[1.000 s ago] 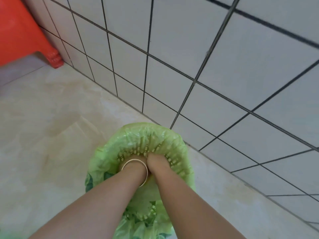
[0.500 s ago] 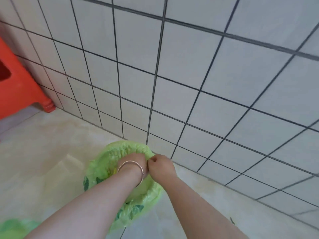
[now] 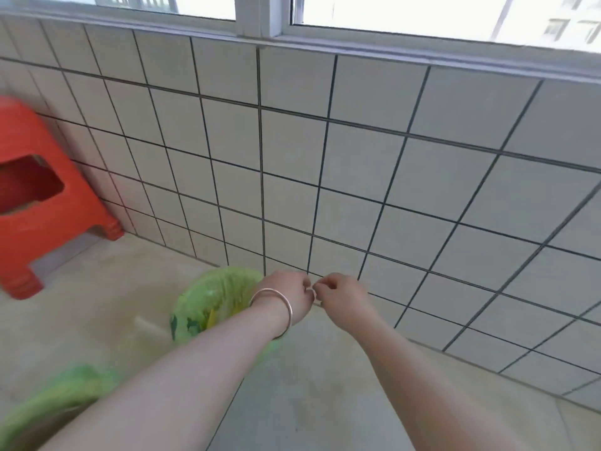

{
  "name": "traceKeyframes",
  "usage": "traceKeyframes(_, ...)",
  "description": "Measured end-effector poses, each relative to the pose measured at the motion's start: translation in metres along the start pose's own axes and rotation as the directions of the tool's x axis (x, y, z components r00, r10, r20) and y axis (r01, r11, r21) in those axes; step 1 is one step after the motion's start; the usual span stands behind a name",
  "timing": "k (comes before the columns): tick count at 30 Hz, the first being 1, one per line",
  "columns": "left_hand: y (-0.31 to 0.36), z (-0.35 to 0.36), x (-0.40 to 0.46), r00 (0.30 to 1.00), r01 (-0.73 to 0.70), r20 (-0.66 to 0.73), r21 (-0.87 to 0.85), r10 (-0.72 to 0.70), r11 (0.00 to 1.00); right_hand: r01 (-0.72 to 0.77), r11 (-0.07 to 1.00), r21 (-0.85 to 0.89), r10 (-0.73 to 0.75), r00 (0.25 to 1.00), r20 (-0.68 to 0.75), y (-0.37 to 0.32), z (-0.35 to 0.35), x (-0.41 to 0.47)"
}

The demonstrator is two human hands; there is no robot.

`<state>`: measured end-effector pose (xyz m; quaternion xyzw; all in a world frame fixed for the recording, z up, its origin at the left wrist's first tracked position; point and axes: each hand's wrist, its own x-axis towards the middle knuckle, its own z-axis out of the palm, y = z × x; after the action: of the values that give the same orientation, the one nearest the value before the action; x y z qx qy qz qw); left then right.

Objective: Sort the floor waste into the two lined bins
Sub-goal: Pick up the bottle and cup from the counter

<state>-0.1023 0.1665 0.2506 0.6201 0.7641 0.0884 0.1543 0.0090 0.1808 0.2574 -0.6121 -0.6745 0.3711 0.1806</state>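
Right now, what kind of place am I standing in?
Probably a tiled balcony or utility corner of a home. A low tiled wall runs under a sliding window, a red plastic stool stands on the beige floor, and a green-lined bin stands by the wall.

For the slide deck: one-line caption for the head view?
Both hands, left hand and right hand, meet fingertip to fingertip beside a green-lined bin at the tiled wall.

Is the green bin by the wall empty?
No. The green-lined bin stands upright with yellowish scraps showing inside; how full, cannot tell.
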Motion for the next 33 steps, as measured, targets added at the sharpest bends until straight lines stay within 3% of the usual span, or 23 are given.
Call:
traceKeyframes(7, -0.01, 0.019, 0.019, 0.995, 0.092, 0.058, -0.188, -0.083, 0.978, -0.004, 0.999, -0.046, 0.005, 1.0, 0.015, 0.023, -0.001, 0.035)
traceKeyframes(16, -0.06, 0.006, 0.077, 0.932, 0.352, 0.201, -0.318, -0.301, 0.88, 0.021, 0.98, -0.196, 0.03, 0.967, 0.253, -0.013, 0.033, 0.12)
traceKeyframes(25, -0.08, -0.185, 0.037, 0.825, 0.565, 0.196, -0.285, -0.53, 0.774, 0.139, 0.978, -0.155, -0.08, 0.939, 0.335, -0.205, -0.012, 0.098)
traceKeyframes(33, -0.099, -0.398, -0.064, 0.704, 0.676, 0.104, -0.4, -0.702, 0.618, 0.303, 0.926, -0.225, -0.142, 0.831, 0.538, -0.405, -0.069, 0.009)
